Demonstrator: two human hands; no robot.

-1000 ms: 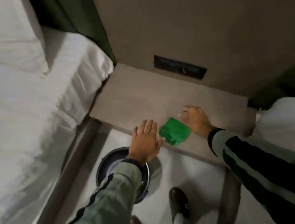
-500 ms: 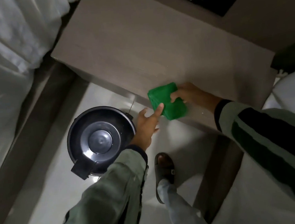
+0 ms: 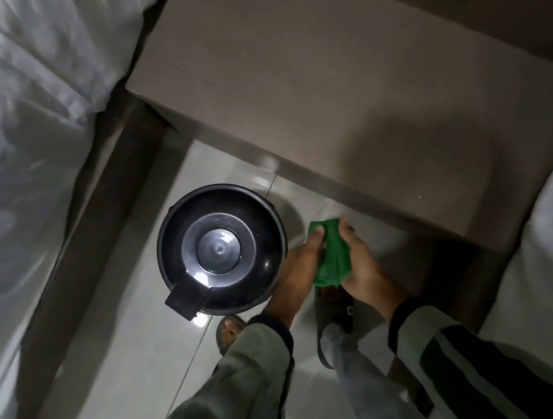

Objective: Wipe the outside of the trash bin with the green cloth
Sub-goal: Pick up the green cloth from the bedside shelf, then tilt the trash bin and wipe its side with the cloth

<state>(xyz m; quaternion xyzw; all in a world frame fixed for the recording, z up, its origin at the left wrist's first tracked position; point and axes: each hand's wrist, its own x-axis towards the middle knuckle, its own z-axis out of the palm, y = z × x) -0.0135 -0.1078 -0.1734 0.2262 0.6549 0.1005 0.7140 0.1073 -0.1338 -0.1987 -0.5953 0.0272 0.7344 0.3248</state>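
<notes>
We are holding the green cloth (image 3: 332, 254) bunched between left hand (image 3: 296, 272) and right hand (image 3: 360, 261), both gripping it, just beside the floor-standing trash bin (image 3: 221, 248). Best flattening it before wiping the wall.

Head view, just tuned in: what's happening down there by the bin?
A person stands over a round black trash bin on the tiled floor between two beds, in front of a bedside table. Both hands hold a bunched green cloth: the left hand beside the bin's right edge, the right hand on the cloth's other side. The cloth is held clear of the table, next to the bin; whether it touches the bin I cannot tell. The bin's lid is closed.
</notes>
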